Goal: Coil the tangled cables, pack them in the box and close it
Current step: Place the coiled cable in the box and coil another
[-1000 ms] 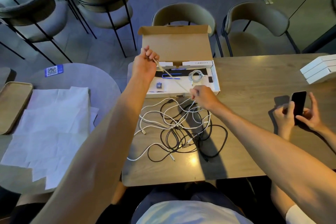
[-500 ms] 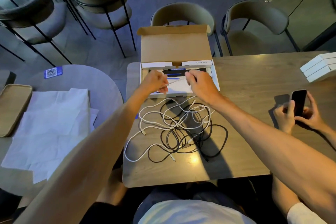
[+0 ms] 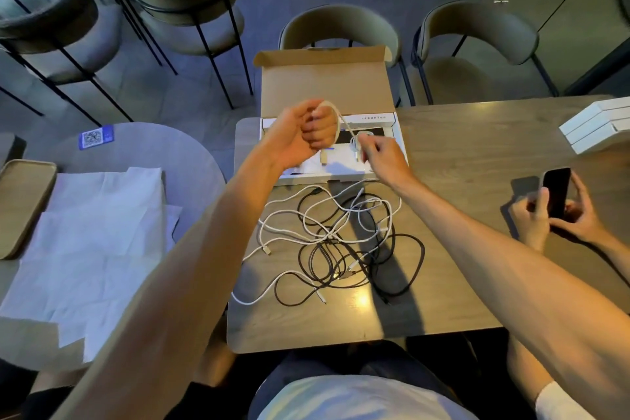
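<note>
Head view: wooden table bearing the open cardboard box at its far edge, with the tangled black and white cables heaped just in front of it. Above the box, my left hand is fisted around a white cable looped over its fingers, while my right hand pinches that cable's other end.

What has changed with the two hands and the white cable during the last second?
The left hand came back from its raised reach and turned palm-up over the open box, the white cable now looped around its fingers. The right hand rose from the tangled cables to the box, pinching the same cable. Unchanged: the tangle on the table, the box lid open, the other person's phone.
</note>
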